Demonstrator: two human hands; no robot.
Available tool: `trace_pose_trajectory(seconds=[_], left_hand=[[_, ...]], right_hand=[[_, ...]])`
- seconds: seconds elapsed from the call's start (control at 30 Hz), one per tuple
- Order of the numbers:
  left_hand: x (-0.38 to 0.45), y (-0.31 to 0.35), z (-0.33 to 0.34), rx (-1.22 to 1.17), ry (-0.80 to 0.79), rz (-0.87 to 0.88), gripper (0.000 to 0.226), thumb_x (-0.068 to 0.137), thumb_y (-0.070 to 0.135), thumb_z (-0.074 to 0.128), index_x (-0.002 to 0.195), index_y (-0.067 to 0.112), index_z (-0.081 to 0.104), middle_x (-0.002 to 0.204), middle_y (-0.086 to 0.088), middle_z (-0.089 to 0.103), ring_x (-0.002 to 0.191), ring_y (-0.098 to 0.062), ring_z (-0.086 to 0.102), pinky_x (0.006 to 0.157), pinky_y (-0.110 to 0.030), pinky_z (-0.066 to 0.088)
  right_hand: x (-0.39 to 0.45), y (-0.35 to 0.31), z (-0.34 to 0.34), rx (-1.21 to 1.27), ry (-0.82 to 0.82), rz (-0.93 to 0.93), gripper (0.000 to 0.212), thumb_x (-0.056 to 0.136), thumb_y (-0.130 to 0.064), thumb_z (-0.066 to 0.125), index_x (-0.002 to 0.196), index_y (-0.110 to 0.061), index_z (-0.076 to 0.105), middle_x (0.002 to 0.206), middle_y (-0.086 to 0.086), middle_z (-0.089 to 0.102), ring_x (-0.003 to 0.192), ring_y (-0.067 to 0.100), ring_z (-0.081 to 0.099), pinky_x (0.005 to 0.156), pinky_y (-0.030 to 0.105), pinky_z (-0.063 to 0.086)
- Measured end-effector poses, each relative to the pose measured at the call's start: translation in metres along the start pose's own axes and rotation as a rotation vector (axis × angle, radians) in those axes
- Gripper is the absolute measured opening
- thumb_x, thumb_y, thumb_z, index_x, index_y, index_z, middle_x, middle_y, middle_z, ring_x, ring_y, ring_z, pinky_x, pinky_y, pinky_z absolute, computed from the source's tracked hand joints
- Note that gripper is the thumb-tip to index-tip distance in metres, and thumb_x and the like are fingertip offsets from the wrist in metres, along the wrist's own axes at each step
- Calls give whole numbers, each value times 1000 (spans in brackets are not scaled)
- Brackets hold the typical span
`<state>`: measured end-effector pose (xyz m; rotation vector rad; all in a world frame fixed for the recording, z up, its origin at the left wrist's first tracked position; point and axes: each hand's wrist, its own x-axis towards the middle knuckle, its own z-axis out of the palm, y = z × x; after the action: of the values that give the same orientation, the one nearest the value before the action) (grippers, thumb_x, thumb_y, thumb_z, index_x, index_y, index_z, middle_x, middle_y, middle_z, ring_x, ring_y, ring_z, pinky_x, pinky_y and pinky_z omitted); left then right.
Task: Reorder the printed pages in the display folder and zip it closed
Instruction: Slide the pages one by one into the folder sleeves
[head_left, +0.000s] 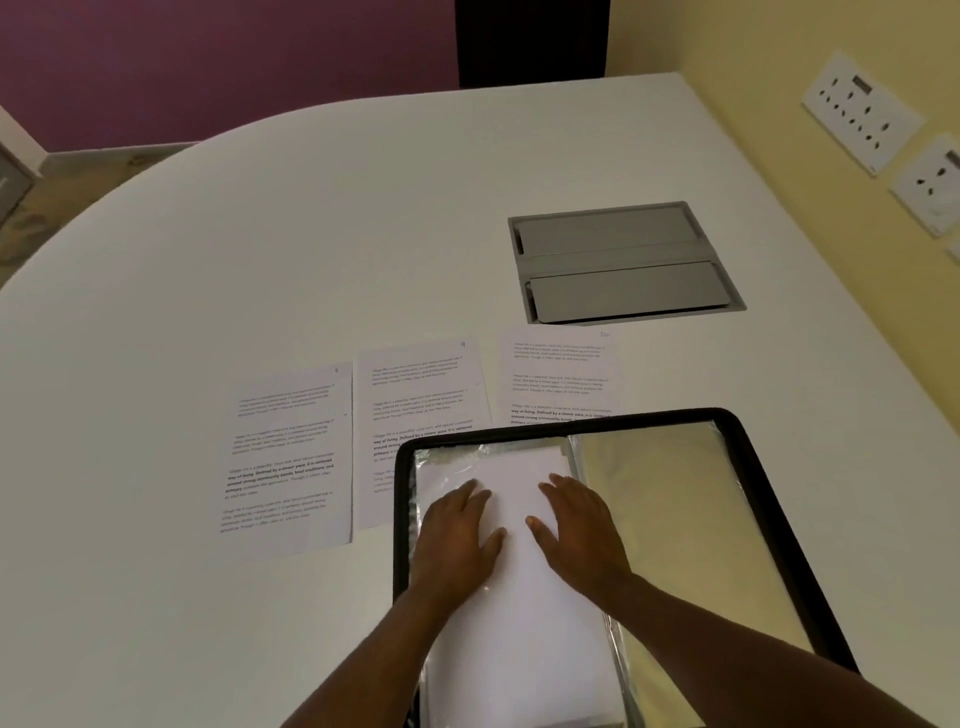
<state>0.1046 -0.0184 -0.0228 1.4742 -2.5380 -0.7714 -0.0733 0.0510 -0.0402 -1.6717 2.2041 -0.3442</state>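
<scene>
A black-edged display folder (769, 499) lies open on the white table, its clear sleeves showing. A blank-looking white sheet (519, 613) lies on the folder's left half. My left hand (457, 535) and my right hand (576, 525) both rest flat on that sheet, fingers straight and spread. Three printed pages lie in a row beyond the folder: the left page (291, 457), the middle page (421, 400) partly under the folder's corner, and the right page (561, 379) with its lower part hidden by the folder.
A grey cable hatch (623, 260) is set into the table (260, 234) behind the pages. Wall sockets (862, 111) sit on the yellow wall at right. The table's curved edge runs along the left.
</scene>
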Motion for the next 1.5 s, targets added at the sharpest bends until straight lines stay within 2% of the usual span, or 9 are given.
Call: trace_pose_trajectory(seconds=[0.2, 0.43, 0.6, 0.77, 0.9, 1.17, 1.27, 1.37, 1.5], left_hand=[[23, -30, -34, -182, 231, -257, 46, 88, 37, 60, 128, 15, 55, 125, -7, 60, 116, -28, 55, 97, -40, 47], [13, -115, -90, -318, 431, -585, 55, 87, 24, 69, 134, 4, 51, 135, -18, 53, 128, -33, 47, 106, -42, 38], [6, -173, -118, -367, 437, -779, 65, 84, 29, 72, 139, 4, 47, 139, -20, 49, 129, -37, 45, 108, -46, 37], [11, -223, -129, -350, 409, -884, 77, 81, 39, 74, 141, 6, 42, 143, -19, 45, 132, -39, 41, 108, -49, 36], [19, -240, -133, -286, 362, -1037, 83, 77, 47, 75, 139, 3, 41, 139, -20, 45, 130, -41, 40, 102, -51, 38], [28, -260, -131, -220, 317, -1140, 75, 71, 44, 78, 129, 6, 49, 128, -16, 50, 124, -37, 44, 99, -47, 42], [27, -267, -129, -288, 306, -1151, 74, 68, 43, 80, 127, 9, 51, 128, -13, 53, 123, -36, 47, 100, -47, 44], [26, -269, -130, -307, 272, -1171, 79, 65, 45, 83, 126, 9, 49, 128, -14, 47, 124, -34, 43, 100, -49, 43], [20, -263, -129, -323, 248, -1143, 73, 69, 46, 80, 125, 11, 50, 129, -14, 45, 125, -34, 42, 101, -48, 42]], right_hand=[[18, -28, -10, 266, 18, 1, 40, 93, -31, 55, 126, -10, 60, 122, 6, 65, 113, 22, 59, 99, 34, 48], [62, -136, -2, 690, -264, 159, 23, 92, -19, 57, 114, -13, 62, 98, -4, 67, 79, 6, 62, 70, 8, 47], [96, -189, 22, 996, -481, 396, 39, 85, -21, 65, 124, -13, 60, 107, 2, 69, 98, 18, 67, 94, 35, 54], [124, -218, 45, 922, -506, 494, 45, 87, -16, 64, 125, 6, 56, 114, 21, 65, 90, 18, 58, 101, 42, 48], [134, -232, 60, 789, -528, 524, 23, 85, -14, 58, 106, -4, 62, 96, 10, 59, 83, 18, 54, 80, 29, 49], [140, -246, 78, 705, -509, 548, 52, 92, -17, 60, 140, -9, 40, 127, 5, 51, 98, 13, 48, 68, 18, 44], [139, -253, 80, 678, -494, 535, 34, 90, -16, 62, 122, -5, 57, 122, 11, 61, 107, 23, 61, 89, 34, 53], [140, -252, 90, 709, -479, 479, 10, 89, -20, 65, 92, -13, 60, 104, 6, 66, 95, 22, 64, 85, 36, 56], [140, -245, 85, 813, -476, 462, 9, 88, -9, 63, 95, -14, 63, 102, 5, 66, 97, 23, 66, 85, 41, 57]])
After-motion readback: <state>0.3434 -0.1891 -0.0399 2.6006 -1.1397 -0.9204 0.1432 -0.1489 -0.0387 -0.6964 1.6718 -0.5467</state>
